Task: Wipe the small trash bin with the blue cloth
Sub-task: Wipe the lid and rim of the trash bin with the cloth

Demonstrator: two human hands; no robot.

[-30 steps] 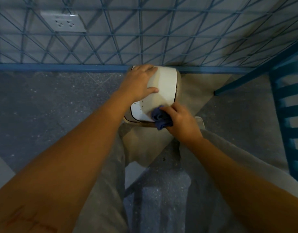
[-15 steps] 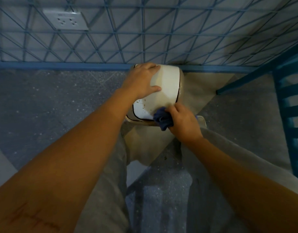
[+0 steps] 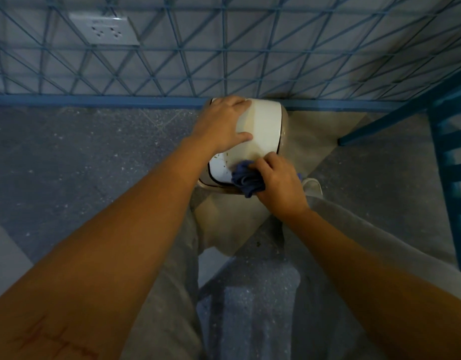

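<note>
The left hand [image 3: 220, 124] lies flat on top of the white-lidded, beige-bodied small trash bin [image 3: 265, 126], its fingers straight and slightly spread over the far left part of the lid and its thumb stretched out to the side, holding nothing. Its bare forearm runs back to the lower left corner of the view. The right hand [image 3: 278, 181] is closed round a bunched dark blue cloth [image 3: 246, 181], which it presses against the near edge of the lid; its knuckles face up and its forearm comes in from the lower right. The bin stands on the speckled grey floor [image 3: 94, 165], close against the blue wire grid [image 3: 224, 48] that covers the wall. The right fingertips are buried in the folds of the cloth. Most of the bin's body is hidden beneath the lid and the two hands, with only a beige strip showing at the right side and near rim. Small dark specks dot the lid near the cloth, too small to make out. A blue slatted chair [image 3: 455, 162] is cut off at the right edge.
</note>
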